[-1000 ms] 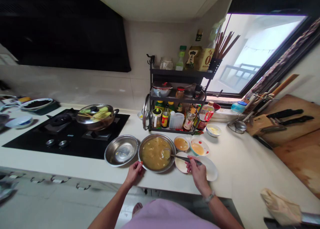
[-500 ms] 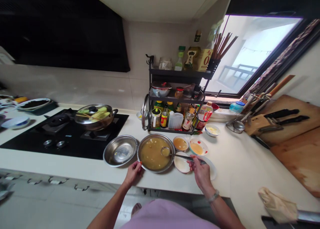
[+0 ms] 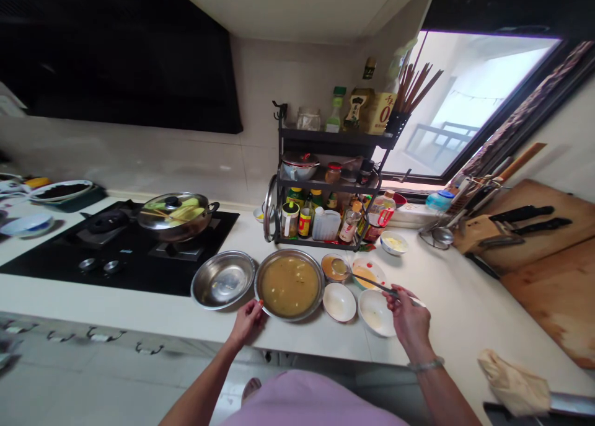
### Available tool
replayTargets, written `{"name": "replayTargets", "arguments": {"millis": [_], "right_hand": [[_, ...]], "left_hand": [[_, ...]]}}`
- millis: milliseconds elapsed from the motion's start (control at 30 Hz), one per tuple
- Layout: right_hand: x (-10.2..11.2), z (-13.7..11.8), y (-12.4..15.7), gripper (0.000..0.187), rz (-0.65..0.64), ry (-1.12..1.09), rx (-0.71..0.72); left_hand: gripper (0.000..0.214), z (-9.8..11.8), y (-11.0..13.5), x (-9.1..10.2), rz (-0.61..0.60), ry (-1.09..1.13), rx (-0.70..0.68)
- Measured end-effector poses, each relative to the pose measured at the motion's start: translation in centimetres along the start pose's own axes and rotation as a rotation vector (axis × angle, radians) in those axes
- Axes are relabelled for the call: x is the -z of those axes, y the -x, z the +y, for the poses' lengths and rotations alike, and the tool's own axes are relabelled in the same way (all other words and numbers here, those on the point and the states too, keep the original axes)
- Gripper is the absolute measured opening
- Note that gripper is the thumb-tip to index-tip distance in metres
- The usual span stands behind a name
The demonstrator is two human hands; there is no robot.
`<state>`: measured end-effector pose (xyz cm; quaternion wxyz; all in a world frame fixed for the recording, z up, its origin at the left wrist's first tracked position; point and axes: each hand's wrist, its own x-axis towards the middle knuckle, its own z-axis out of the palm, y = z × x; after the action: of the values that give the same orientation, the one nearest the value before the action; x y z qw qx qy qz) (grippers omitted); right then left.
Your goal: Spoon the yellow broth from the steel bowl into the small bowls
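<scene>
My right hand is closed around the handle of a ladle. The ladle's bowl, with brownish liquid in it, is over a small bowl of orange-brown liquid. With its fingers pinched on the near left rim, my left hand holds a metal basin of cloudy brown soup with pale bits. Behind the ladle handle is a red-dotted bowl with orange liquid. Two white bowls stand in front: a smaller bowl and a larger bowl, the latter partly behind my right hand.
Left of the basin sits another metal basin, wet inside. A lidded pan stands on the black stove. Behind is a black rack of bottles and jars. Knives stand in a wooden block at right.
The ladle has left the soup basin and moved right and back, over the small bowl. My right hand has shifted right with it. My left hand stays on the basin rim.
</scene>
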<state>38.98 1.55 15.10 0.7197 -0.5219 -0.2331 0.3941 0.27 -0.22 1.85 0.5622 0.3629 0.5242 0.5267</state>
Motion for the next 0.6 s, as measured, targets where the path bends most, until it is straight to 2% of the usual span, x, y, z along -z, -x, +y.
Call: {"name": "replayTargets", "arguments": {"millis": [167,300,433,600], "right_hand": [[2.3,-0.6,-2.0,0.033,0.135,0.079,0.127],[3.8,-0.1,-2.4,0.041,0.136,0.311,0.267],[4.9,0.5,-1.8,0.040,-0.008,0.565,0.447],[4.8,0.2,-0.6,0.029,-0.300,0.755,0.718]], "left_hand": [[0.052,-0.3,-0.2,0.1,-0.008,-0.007,-0.006],[0.052,-0.5,-0.3,0.3,-0.001,-0.018,-0.007],[0.051,-0.6,-0.3,0.4,-0.001,-0.027,-0.014],[0.051,-0.3,-0.2,0.2,-0.005,-0.019,-0.013]]}}
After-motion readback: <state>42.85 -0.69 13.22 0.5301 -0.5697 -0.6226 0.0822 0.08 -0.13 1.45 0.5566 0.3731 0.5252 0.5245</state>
